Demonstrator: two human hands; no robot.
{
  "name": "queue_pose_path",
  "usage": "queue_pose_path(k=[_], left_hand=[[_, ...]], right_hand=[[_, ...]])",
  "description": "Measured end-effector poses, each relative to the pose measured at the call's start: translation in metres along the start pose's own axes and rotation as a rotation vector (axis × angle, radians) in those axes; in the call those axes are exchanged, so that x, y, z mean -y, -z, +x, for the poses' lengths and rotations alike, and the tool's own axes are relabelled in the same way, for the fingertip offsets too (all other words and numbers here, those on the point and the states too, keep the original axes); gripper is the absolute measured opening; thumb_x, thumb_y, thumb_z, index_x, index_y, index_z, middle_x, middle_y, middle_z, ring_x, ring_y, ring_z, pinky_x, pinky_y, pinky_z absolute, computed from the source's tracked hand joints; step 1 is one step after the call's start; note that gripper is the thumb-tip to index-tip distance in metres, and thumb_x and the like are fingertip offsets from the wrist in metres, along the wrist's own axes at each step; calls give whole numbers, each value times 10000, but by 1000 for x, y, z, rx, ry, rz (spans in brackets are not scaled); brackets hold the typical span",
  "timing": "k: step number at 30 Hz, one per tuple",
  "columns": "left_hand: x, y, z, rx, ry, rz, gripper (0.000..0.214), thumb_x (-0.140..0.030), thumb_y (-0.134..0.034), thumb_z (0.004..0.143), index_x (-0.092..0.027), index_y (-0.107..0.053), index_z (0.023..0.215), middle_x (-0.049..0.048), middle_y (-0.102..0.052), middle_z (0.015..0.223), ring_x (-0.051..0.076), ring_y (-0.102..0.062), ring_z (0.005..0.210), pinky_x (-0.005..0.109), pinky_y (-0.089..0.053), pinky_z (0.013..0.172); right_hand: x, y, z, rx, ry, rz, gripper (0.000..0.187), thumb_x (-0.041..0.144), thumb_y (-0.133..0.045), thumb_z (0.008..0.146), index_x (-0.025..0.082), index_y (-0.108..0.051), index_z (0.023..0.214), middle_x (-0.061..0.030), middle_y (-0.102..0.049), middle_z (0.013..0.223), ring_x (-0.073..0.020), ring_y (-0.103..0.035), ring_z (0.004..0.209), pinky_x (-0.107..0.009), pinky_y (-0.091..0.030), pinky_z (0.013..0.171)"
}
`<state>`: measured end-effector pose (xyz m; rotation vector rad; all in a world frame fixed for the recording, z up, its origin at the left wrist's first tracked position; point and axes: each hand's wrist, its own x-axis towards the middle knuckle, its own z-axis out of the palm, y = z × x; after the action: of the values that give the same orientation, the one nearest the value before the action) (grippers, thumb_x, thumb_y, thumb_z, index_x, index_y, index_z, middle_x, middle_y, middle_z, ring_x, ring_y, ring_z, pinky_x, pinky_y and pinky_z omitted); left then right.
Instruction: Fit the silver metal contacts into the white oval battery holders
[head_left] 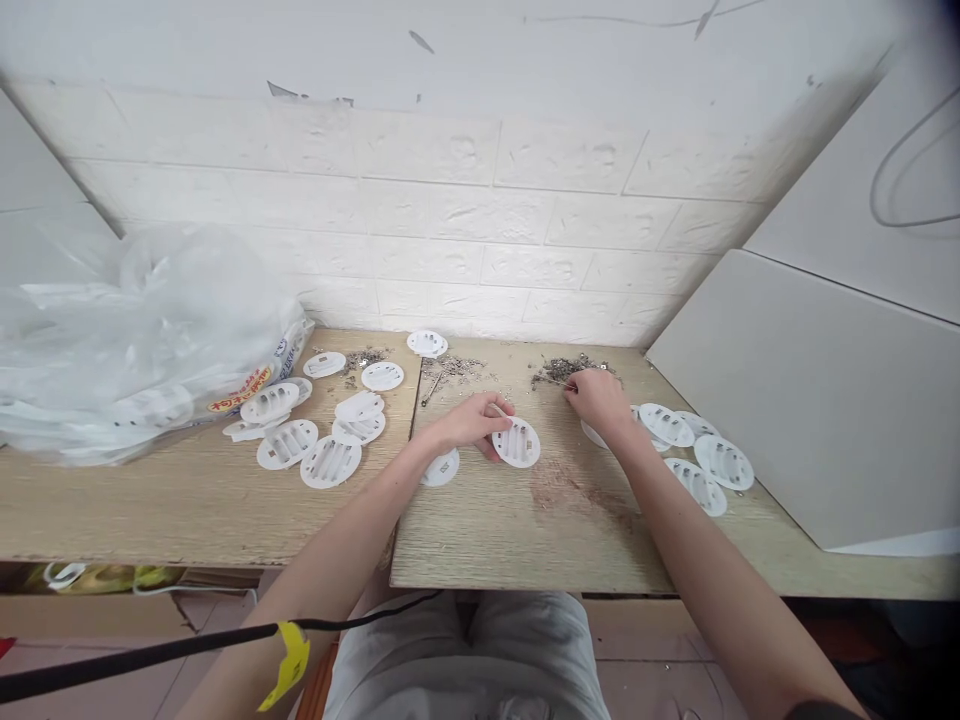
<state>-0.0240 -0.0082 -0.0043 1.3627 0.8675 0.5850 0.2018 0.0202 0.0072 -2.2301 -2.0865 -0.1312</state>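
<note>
My left hand (471, 421) grips a round white plastic disc with slots (517, 443) near the middle of the wooden table (525, 530). My right hand (598, 397) reaches forward, its fingers pinched together at the edge of a pile of small metal parts (568, 368). What the fingers hold is too small to make out. Another white disc (441, 468) lies just under my left wrist.
Several white discs (322, 440) lie left of centre, and more discs (697, 450) sit by my right forearm. A big clear plastic bag (127, 340) fills the left side. A second heap of metal bits (450, 368) lies by the wall. A grey panel (817, 400) leans at the right.
</note>
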Motion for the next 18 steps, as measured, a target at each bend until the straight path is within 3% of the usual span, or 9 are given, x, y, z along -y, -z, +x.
queue_pose_path(k=[4,7,10,14,18], left_hand=[[-2,2,-1,29,18,-17,291,-317,-709,752,-156,-577,955,60,-664,809,158,-658,628,294,-575,556],[-2,1,-1,29,27,-42,297,-301,-704,758,-151,-574,978,71,-667,829,162,-662,640,301,-579,568],[-2,0,0,-11,-21,-66,281,-269,-681,774,-151,-571,1004,81,-665,849,179,-667,697,322,-586,580],[-3,1,4,-226,-128,-69,272,-247,-665,772,-152,-573,1010,82,-663,858,179,-651,713,305,-571,541],[0,5,11,-373,-176,-70,292,-168,-631,748,-144,-573,1034,99,-662,974,177,-643,791,288,-559,577]], right_hand=[[1,0,2,13,-1,13,213,127,-484,793,122,-697,801,-166,-677,957,-248,-624,868,-303,-391,684],[8,4,1,-82,52,140,202,172,-479,824,136,-674,791,-152,-677,959,-241,-612,877,-308,-396,702],[24,7,-1,-165,121,508,184,264,-495,846,157,-631,783,-100,-694,843,-194,-606,775,-304,-414,718],[50,-4,-4,-73,154,1195,264,427,-557,799,163,-572,810,-58,-684,755,-129,-562,598,-268,-437,604],[61,-24,-9,-2,105,1415,406,533,-655,678,151,-602,803,-41,-652,725,-118,-532,592,-242,-413,530]])
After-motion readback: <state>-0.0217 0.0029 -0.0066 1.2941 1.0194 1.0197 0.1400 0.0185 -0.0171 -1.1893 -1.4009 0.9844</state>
